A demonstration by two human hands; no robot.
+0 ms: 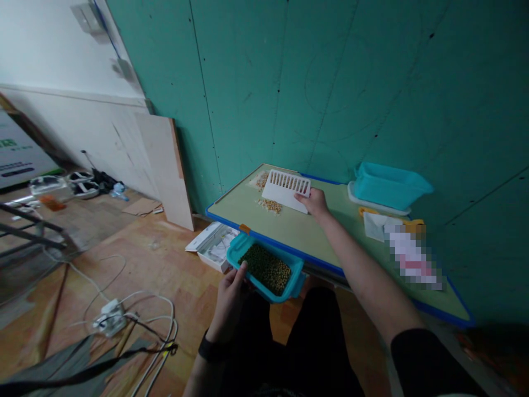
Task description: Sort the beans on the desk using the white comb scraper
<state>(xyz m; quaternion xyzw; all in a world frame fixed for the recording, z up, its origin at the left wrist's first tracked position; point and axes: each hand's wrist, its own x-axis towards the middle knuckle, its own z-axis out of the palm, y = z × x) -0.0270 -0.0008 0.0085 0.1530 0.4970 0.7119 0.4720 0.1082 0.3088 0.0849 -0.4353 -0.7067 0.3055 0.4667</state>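
Observation:
My left hand (231,295) grips the near rim of a teal tray (289,286) filled with green and yellowish beans (266,268), held just below the table's blue front edge. My right hand (316,203) reaches across the pale green tabletop (297,229) and holds a white slotted scraper (286,189) by its right side. Small piles of yellow beans (270,205) lie by the scraper's lower edge, with more beans (262,180) at the table's far left corner.
A teal bin (388,184) sits on a white lid at the back right of the table, with white paper (377,225) beside it. A green wall stands behind. On the wooden floor lie a white open box (212,245), a power strip (109,317) and cables.

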